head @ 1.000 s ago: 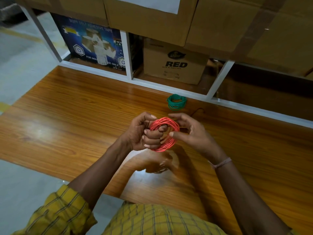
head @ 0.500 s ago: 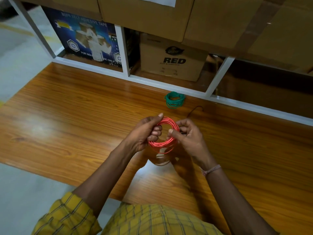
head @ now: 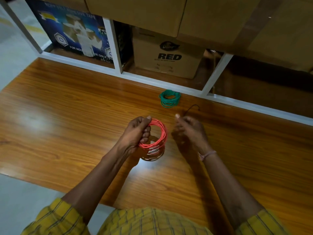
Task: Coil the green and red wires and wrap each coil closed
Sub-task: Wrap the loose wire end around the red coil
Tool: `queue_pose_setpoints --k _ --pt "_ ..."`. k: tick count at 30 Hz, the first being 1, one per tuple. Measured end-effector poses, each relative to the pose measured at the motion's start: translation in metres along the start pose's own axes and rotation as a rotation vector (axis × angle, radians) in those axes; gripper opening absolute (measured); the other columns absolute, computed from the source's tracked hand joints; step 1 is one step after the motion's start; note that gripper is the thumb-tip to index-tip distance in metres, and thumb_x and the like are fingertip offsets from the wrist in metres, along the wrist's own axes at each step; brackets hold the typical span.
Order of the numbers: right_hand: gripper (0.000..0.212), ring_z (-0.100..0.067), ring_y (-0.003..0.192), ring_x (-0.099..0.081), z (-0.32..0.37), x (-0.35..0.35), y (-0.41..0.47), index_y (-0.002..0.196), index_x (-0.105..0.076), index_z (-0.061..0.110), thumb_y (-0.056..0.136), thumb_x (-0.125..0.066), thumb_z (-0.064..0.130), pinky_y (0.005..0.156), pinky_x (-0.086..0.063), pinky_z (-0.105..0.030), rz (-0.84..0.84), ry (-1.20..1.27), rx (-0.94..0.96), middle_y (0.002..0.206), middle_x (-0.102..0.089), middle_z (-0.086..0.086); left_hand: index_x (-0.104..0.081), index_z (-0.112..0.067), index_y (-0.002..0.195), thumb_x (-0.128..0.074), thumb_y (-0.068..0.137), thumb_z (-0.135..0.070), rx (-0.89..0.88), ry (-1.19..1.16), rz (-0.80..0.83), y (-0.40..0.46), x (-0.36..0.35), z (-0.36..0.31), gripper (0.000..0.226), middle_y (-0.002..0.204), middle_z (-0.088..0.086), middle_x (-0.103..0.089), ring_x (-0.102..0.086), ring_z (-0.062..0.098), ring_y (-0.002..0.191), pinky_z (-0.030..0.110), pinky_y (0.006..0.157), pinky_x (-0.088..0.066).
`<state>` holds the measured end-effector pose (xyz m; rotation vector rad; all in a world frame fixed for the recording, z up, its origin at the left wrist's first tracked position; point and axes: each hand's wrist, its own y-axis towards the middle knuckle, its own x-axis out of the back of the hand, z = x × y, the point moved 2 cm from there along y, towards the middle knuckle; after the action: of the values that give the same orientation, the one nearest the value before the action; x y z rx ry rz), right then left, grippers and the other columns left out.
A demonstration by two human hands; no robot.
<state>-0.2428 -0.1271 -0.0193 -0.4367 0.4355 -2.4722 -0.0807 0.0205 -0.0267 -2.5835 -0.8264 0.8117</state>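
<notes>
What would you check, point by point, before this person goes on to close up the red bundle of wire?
1. Red coil firmly held: ok, the left hand grips one side.
2. Loops gathered together: ok, though slightly fanned.
3. Right hand on the coil: not ok, it is apart from it.
4. Loose wire end in the right hand: cannot tell, blurred.
5. Green coil out of the way: ok, lying on the table near the shelf frame.

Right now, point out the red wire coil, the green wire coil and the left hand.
red wire coil (head: 163,133): head view, on its right arc of strands.
green wire coil (head: 169,99): head view, on its bundled strands.
left hand (head: 135,131): head view, back of hand gripping the red coil.
</notes>
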Motion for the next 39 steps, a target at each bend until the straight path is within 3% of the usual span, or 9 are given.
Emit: queue_pose_setpoints --k 5,9,13,19,21,25,28,33,39 --pt "0.031 -0.023 0.079 -0.073 0.005 0.017 0.06 0.072 -0.067 0.024 0.095 -0.073 0.044 0.074 -0.061 -0.041 -0.397 -0.35 0.065 0.078 -0.074 -0.002 -0.042 -0.019 0.08 -0.056 0.111 -0.02 -0.018 -0.006 -0.053 0.005 0.006 -0.005 0.034 0.055 -0.008 -0.04 -0.031 0.002 0.04 0.016 0.032 -0.027" --pt "0.046 -0.025 0.075 -0.074 0.006 0.014 0.096 0.072 -0.074 0.012 0.095 -0.069 0.052 0.074 -0.062 -0.038 -0.502 -0.619 -0.006 0.074 -0.074 -0.005 -0.042 -0.019 0.076 -0.056 0.112 -0.022 -0.025 0.006 -0.042 0.009 0.006 -0.001 0.039 0.057 -0.007 -0.037 -0.03 0.003 0.041 0.016 0.033 -0.027" --pt "0.029 -0.028 0.084 -0.075 0.0 0.01 0.11 0.083 -0.078 0.014 0.096 -0.067 0.038 0.079 -0.064 -0.043 -0.498 -0.765 -0.022 0.087 -0.078 -0.006 -0.042 -0.019 0.075 -0.056 0.111 -0.024 -0.038 0.019 -0.046 0.008 0.006 0.001 0.04 0.058 -0.006 -0.036 -0.031 0.003 0.042 0.016 0.034 -0.028" --pt "0.019 -0.032 0.094 -0.075 -0.024 0.017 0.1 0.083 -0.076 0.016 0.093 -0.065 0.027 0.082 -0.064 -0.047 -0.358 -0.772 -0.038 0.092 -0.077 -0.007 -0.043 -0.017 0.082 -0.058 0.11 -0.023 -0.053 0.021 -0.084 0.008 0.007 0.005 0.033 0.061 -0.004 -0.04 -0.034 0.003 0.043 0.016 0.034 -0.029" --pt "0.016 -0.028 0.099 -0.071 -0.02 0.02 0.082 0.085 -0.073 0.016 0.096 -0.065 0.025 0.087 -0.06 -0.042 -0.292 -0.76 0.053 0.098 -0.075 -0.005 -0.045 -0.016 0.084 -0.059 0.11 -0.022 -0.063 0.035 -0.1 0.007 0.007 0.006 0.03 0.063 -0.003 -0.042 -0.036 0.003 0.044 0.016 0.035 -0.03" --pt "0.01 -0.022 0.092 -0.065 0.013 0.022 0.022 0.096 -0.062 0.018 0.105 -0.06 0.014 0.072 -0.047 -0.031 -0.09 -0.558 0.258 0.099 -0.068 -0.006 -0.047 -0.016 0.084 -0.06 0.11 -0.023 -0.072 0.066 -0.117 0.001 0.003 0.004 0.03 0.063 -0.003 -0.047 -0.035 0.005 0.046 0.017 0.036 -0.029" --pt "0.005 -0.026 0.087 -0.067 0.041 0.024 -0.016 0.103 -0.059 0.015 0.106 -0.059 0.018 0.073 -0.052 -0.035 0.097 -0.467 0.352 0.097 -0.068 -0.013 -0.046 -0.018 0.083 -0.06 0.11 -0.023 -0.086 0.081 -0.108 -0.003 -0.002 0.001 0.031 0.064 -0.003 -0.047 -0.035 0.005 0.046 0.017 0.036 -0.029" --pt "0.005 -0.011 0.085 -0.065 0.081 0.024 -0.063 0.104 -0.071 0.014 0.101 -0.068 0.011 0.073 -0.053 -0.019 0.329 -0.485 0.536 0.095 -0.07 0.0 -0.046 -0.02 0.083 -0.059 0.11 -0.024 -0.099 0.101 -0.09 -0.006 -0.005 0.0 0.03 0.061 -0.005 -0.048 -0.037 0.005 0.046 0.017 0.036 -0.029" --pt "0.013 -0.008 0.093 -0.068 0.076 0.011 -0.072 0.096 -0.079 0.021 0.092 -0.079 0.01 0.081 -0.059 -0.035 0.355 -0.735 0.696 0.096 -0.071 0.011 -0.048 -0.018 0.088 -0.06 0.11 -0.028 -0.13 0.211 -0.103 -0.013 -0.012 -0.005 0.027 0.064 -0.003 -0.049 -0.04 0.005 0.045 0.018 0.037 -0.031"
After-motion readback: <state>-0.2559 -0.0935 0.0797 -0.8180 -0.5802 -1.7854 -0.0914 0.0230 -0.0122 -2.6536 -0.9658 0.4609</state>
